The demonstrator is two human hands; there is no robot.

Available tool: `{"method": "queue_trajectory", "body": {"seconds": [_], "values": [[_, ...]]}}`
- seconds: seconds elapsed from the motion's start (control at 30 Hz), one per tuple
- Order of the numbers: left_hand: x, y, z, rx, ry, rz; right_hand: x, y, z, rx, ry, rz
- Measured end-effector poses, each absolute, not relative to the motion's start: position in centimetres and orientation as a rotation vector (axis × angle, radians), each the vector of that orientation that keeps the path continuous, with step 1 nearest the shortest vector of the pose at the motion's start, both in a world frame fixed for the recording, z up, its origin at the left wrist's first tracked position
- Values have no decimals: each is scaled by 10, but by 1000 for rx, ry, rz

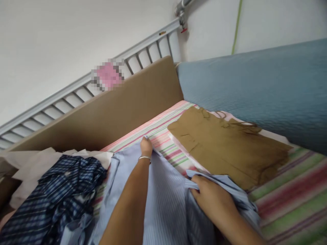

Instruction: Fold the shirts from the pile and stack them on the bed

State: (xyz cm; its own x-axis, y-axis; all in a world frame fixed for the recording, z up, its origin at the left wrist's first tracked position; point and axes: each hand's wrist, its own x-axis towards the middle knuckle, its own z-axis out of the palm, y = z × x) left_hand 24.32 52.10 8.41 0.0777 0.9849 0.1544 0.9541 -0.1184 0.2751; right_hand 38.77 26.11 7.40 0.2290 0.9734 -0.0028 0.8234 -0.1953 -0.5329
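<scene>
A light blue, finely striped shirt (166, 190) is spread over the bed in front of me. My left hand (146, 147), with a silver bracelet at the wrist, is closed on the shirt's far edge. Lower and to the right, my right hand (208, 190) pinches a folded strip of the same shirt, perhaps a cuff or placket; I cannot tell which. Cloth bunches beneath the right wrist. Past the right hand lies a brown garment (224, 146) with drawstrings, laid flat over something white.
A dark blue plaid garment (63, 190) lies crumpled at the left beside white cloth (33, 166). The striped bed sheet (293, 194) runs underneath. A brown board (143, 92), a blue padded panel (250, 85) and a white radiator (63, 102) border the bed.
</scene>
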Motion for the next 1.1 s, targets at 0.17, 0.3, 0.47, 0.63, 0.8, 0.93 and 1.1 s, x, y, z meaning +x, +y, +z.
{"method": "queue_trajectory", "body": {"seconds": [0.17,0.3,0.47,0.63,0.8,0.93,1.1], "values": [[219,487,75,2265,1816,621,384,262,69,-1885,-1576,181],[148,437,57,2425,1607,657,352,249,74,-1523,-1752,185],[39,436,41,2419,1929,491,316,241,55,-1463,-2124,469],[-22,466,49,2235,2215,495,317,250,33,-1672,-2050,442],[-25,469,44,2364,2108,416,319,249,31,-1687,-2060,397],[-16,472,47,2353,2180,395,318,246,32,-1709,-2070,380],[23,489,64,2466,2081,318,319,248,29,-1705,-2094,353]]}}
